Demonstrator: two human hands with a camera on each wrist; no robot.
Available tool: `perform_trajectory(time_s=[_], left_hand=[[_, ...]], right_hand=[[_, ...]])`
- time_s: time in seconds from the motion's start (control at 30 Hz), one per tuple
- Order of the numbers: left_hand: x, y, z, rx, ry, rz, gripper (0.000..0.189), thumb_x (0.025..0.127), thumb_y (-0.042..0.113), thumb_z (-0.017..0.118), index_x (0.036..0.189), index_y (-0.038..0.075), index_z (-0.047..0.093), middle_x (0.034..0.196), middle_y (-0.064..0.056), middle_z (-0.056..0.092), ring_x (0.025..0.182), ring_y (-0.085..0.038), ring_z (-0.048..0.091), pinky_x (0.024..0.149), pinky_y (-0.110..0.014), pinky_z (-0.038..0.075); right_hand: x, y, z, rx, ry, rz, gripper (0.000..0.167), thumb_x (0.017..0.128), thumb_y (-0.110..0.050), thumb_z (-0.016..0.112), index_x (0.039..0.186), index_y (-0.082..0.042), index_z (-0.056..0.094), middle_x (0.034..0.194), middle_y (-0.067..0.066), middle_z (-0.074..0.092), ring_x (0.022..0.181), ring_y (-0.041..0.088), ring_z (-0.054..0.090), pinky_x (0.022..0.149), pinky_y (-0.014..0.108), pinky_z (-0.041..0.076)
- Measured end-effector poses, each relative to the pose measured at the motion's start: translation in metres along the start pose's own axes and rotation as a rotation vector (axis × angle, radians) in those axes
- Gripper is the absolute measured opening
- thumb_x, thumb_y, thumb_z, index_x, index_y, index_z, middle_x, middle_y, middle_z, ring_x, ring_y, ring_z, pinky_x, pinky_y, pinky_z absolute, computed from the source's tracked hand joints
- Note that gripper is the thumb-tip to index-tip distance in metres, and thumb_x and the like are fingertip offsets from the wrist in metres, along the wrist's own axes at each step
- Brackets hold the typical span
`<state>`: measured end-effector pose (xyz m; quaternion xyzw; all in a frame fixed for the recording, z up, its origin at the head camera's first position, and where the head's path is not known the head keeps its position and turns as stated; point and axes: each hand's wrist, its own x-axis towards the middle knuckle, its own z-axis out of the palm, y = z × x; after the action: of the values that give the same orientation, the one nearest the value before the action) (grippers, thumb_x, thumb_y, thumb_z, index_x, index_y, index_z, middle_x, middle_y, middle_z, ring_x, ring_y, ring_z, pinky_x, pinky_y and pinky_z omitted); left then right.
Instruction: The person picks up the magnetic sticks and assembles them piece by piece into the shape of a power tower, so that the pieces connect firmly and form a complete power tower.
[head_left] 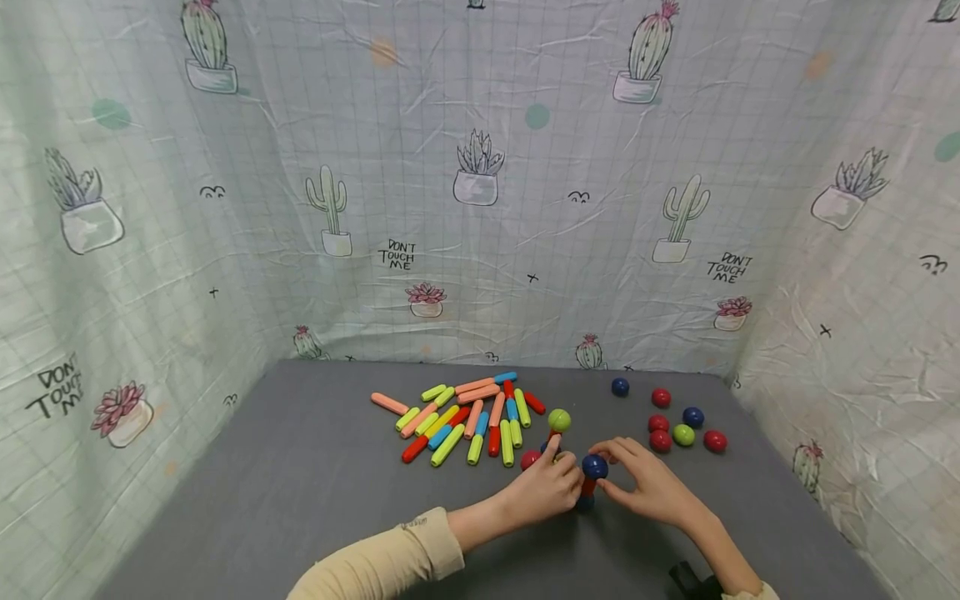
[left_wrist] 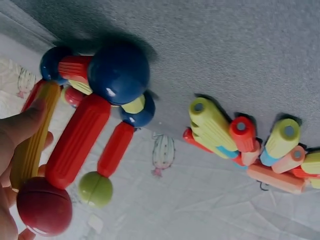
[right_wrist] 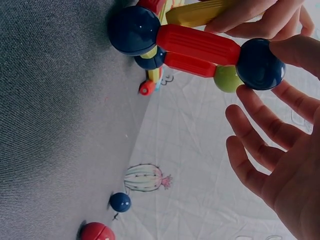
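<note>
A construction of balls and ribbed rods stands on the table, partly hidden by the hands. My left hand [head_left: 546,485] grips a yellow rod [left_wrist: 34,135] beside it. My right hand [head_left: 651,483] pinches a blue ball [right_wrist: 260,64] between thumb and fingers, on top of an upright red rod [right_wrist: 197,45]. Below that rod sits another blue ball [right_wrist: 132,30]. Two more uprights carry a green ball [head_left: 559,420] and a dark red ball [left_wrist: 44,206]. Low down, a short red rod [left_wrist: 75,67] joins blue balls. Whether the yellow rod touches the construction I cannot tell.
Loose rods in yellow-green, red, blue and salmon, such as a salmon rod [head_left: 390,404], lie left of the construction. Loose balls, among them a red ball [head_left: 716,441] and a blue ball [head_left: 620,387], lie at the right. A cactus-print curtain [head_left: 480,250] encloses the grey table [head_left: 285,467].
</note>
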<state>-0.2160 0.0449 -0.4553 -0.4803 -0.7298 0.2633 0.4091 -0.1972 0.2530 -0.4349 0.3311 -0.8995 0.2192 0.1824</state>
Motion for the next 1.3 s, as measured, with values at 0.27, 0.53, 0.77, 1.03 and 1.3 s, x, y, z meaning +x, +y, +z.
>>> perform_trajectory(time_s=[0.27,0.53,0.77,1.03,1.3], left_hand=[[-0.002,-0.001,0.007,-0.013,0.004,-0.01,0.017,0.09,0.024,0.05,0.089,0.032,0.065,0.084,0.015,0.061,0.087,-0.009,0.049,0.093,-0.045,0.033],[-0.002,-0.002,0.007,0.011,-0.04,-0.037,0.018,0.09,0.021,0.049,0.086,0.029,0.065,0.081,0.012,0.063,0.084,-0.01,0.05,0.093,-0.045,0.034],[0.003,-0.019,-0.018,-0.162,0.003,-0.019,0.008,0.087,0.029,0.056,0.088,0.03,0.063,0.085,0.013,0.062,0.085,-0.008,0.05,0.091,-0.044,0.036],[-0.013,-0.044,-0.01,-0.285,0.029,-0.146,0.013,0.087,0.034,0.055,0.095,0.026,0.062,0.091,0.011,0.061,0.087,-0.01,0.052,0.088,-0.042,0.041],[-0.02,-0.044,0.001,-0.412,0.078,-0.178,0.023,0.088,0.042,0.048,0.098,0.028,0.062,0.086,0.012,0.058,0.079,-0.008,0.049,0.077,-0.031,0.039]], right_hand=[[0.002,-0.002,-0.001,-0.002,0.0,0.007,0.038,0.072,-0.013,0.072,0.106,-0.016,0.056,0.099,-0.007,0.055,0.082,0.007,0.052,0.068,0.026,0.047],[0.003,-0.001,0.0,0.0,-0.004,0.003,0.038,0.072,-0.013,0.072,0.107,-0.016,0.056,0.099,-0.008,0.055,0.082,0.003,0.05,0.068,0.023,0.046],[0.002,0.001,0.0,0.038,-0.038,0.002,0.038,0.075,-0.015,0.07,0.109,-0.013,0.055,0.102,-0.006,0.055,0.083,0.008,0.051,0.068,0.023,0.046],[0.002,0.002,0.003,0.035,-0.049,0.03,0.034,0.078,-0.021,0.068,0.109,-0.017,0.055,0.102,-0.007,0.055,0.084,0.004,0.051,0.069,0.024,0.047],[0.004,0.002,0.003,0.026,-0.04,0.022,0.035,0.076,-0.018,0.07,0.108,-0.018,0.055,0.101,-0.008,0.055,0.083,0.003,0.051,0.069,0.024,0.046]])
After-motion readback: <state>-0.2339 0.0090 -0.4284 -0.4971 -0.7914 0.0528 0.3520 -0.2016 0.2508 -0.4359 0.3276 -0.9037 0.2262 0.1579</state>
